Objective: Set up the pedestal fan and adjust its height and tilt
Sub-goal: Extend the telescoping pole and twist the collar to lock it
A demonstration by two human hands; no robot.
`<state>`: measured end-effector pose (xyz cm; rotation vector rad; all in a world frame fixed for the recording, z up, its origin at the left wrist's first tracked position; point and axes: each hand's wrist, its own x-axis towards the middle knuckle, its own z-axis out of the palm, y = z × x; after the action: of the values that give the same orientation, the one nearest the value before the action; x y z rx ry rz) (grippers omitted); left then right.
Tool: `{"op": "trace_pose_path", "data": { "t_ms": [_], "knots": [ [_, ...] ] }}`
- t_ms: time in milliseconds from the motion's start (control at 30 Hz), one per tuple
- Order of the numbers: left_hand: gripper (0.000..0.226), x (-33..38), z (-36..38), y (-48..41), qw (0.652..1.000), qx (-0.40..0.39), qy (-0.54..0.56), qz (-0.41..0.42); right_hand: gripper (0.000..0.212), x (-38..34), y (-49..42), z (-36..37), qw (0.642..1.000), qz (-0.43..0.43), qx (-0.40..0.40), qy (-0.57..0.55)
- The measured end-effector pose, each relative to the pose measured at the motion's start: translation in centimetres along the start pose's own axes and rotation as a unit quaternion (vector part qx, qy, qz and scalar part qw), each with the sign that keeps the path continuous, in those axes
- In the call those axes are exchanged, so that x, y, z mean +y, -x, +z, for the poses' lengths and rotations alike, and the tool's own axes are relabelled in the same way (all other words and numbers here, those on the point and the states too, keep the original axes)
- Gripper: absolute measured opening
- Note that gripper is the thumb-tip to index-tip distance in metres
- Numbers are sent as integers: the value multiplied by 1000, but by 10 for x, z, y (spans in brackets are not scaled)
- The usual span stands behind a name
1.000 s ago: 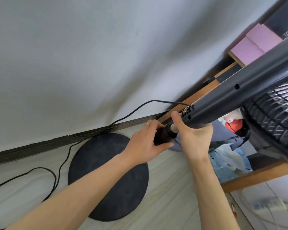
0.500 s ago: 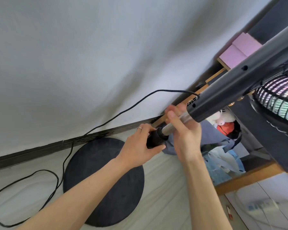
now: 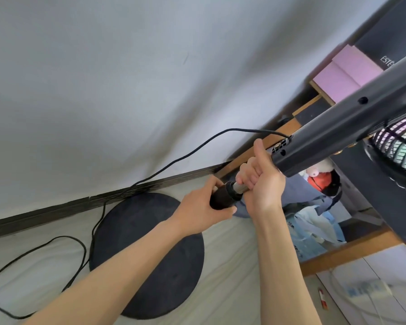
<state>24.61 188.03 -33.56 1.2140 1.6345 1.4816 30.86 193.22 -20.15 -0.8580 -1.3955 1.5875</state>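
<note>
Still mid-assembly: left hand [image 3: 198, 208] clenched on black plastic locking collar [image 3: 223, 197], right hand [image 3: 259, 181] gripping bare chrome inner pole [image 3: 240, 188] just beyond it, round black base [image 3: 148, 254] below both hands, unattached.

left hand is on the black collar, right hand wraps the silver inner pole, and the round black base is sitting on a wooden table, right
Not quite. The round black base lies on the pale floor beside the dark skirting board, not on a wooden table; the head view shows this. The rest holds: the left hand closes on the black collar and the right hand wraps the silver inner pole.
</note>
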Motion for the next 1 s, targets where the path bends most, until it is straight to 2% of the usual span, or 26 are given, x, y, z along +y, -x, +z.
{"op": "trace_pose_path", "data": {
  "t_ms": [100, 167, 233, 333, 433, 533, 833, 900, 1000],
  "knots": [
    [25, -11, 6, -1, 999, -6, 20, -32, 51, 2, 1, 9, 997, -22, 64, -25],
    [16, -24, 11, 1, 998, -9, 30, -50, 56, 4, 2, 11, 995, -37, 88, -26],
    [13, -34, 18, 5, 997, 16, 30, -71, 55, 6, 4, 12, 992, -56, 111, -11],
    [29, -34, 27, 8, 994, 77, -6, -80, 49, 8, 4, 14, 985, -84, 147, -2],
    [31, -32, 32, 7, 992, 93, -19, -86, 48, 6, 1, 16, 981, -82, 176, 4],
    [42, -34, 34, 6, 990, 95, -38, -99, 45, 4, -3, 16, 977, -64, 205, 8],
    [45, -42, 30, 5, 989, 93, -43, -108, 41, -20, -5, 21, 984, -102, 144, 9],
    [42, -43, 30, 4, 989, 96, -41, -109, 42, -24, -4, 19, 984, -101, 147, 20],
    [32, -43, 27, 4, 989, 99, -41, -106, 42, -26, -4, 18, 990, -94, 101, 30]
  ]
}}
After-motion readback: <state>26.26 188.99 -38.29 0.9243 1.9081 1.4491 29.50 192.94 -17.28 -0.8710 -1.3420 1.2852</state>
